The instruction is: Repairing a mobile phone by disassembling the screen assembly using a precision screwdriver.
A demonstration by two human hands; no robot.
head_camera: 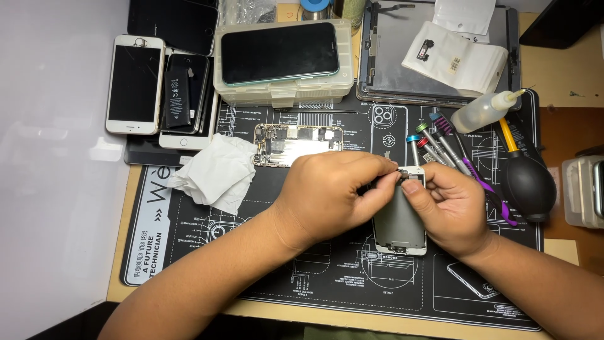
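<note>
Right now both hands are closed on a thin, flat, pale grey phone screen panel with a white frame, which lies face down near the middle of the black printed work mat that covers the counter. The left hand pinches at the panel's top edge with thumb and fingertips, and the right hand steadies the same end, its thumb pressed on the small parts at the top; exactly what tiny piece sits between the fingertips cannot be told. The panel looks light and stiff but brittle, likely to crack if bent, so it is best held by its long side edges rather than the glass face or the delicate top strip. Just behind the left hand lies an opened phone body with bare circuit parts, and beside that a crumpled white tissue. A fan of slim screwdrivers with coloured caps lies near the right hand, with a black rubber air blower and a small clear squeeze bottle farther right. Several other phones are stacked at the far left.
</note>
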